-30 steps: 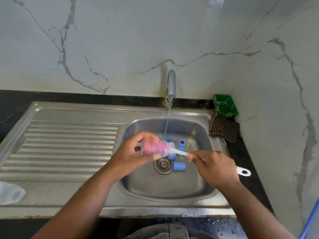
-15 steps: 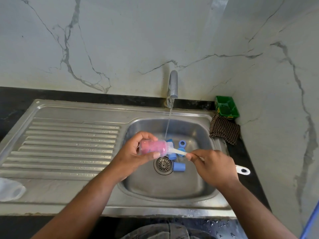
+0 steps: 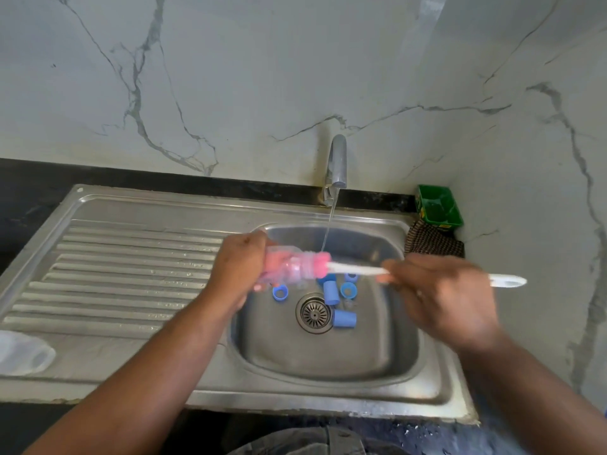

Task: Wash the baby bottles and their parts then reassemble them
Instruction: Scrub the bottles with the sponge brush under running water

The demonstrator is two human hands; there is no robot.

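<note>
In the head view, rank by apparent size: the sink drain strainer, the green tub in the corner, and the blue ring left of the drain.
1. green tub
2. drain strainer, close to the tub in apparent width, so this order is unsure
3. blue ring, clearly smallest

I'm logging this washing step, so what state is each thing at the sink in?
Tap: running.
Bottle: on its side in the left hand, brush inside.
Brush: pink head partly out of the mouth, handle in the right hand.
Blue parts: loose in the sink.
</note>
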